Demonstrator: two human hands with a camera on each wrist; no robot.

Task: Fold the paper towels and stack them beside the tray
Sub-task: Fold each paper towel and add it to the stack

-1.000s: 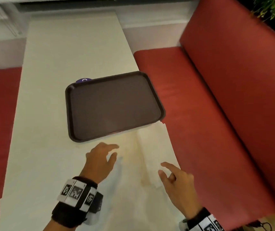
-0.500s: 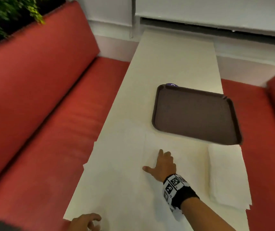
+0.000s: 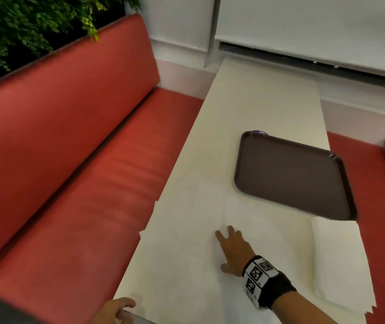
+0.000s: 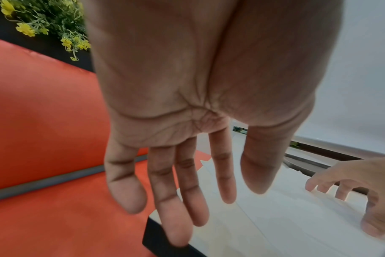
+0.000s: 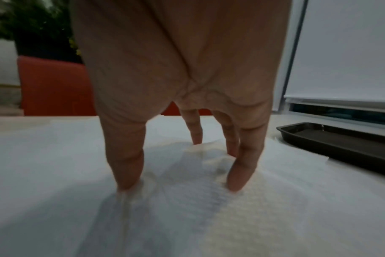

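Note:
A dark brown tray (image 3: 292, 174) lies on the white table (image 3: 268, 101). Just near of its right corner sits a folded paper towel stack (image 3: 341, 265). Left of that, an unfolded white paper towel (image 3: 187, 230) is spread flat, its edge hanging over the table's left side. My right hand (image 3: 229, 239) rests on this sheet with fingers spread, and its fingertips (image 5: 240, 180) press the towel (image 5: 275, 217) down. My left hand (image 3: 119, 307) hovers at the table's near left corner; in the left wrist view its fingers (image 4: 176, 200) are straight and hold nothing.
Red padded benches (image 3: 70, 160) run along both sides of the table, with green plants (image 3: 23, 26) behind the left backrest. A small purple object (image 3: 260, 132) peeks out from behind the tray's far edge. A window blind (image 3: 315, 31) closes the far end.
The view has swung to the left. My right hand left the folded stack and now presses the unfolded sheet. My left hand drew back to the near table corner.

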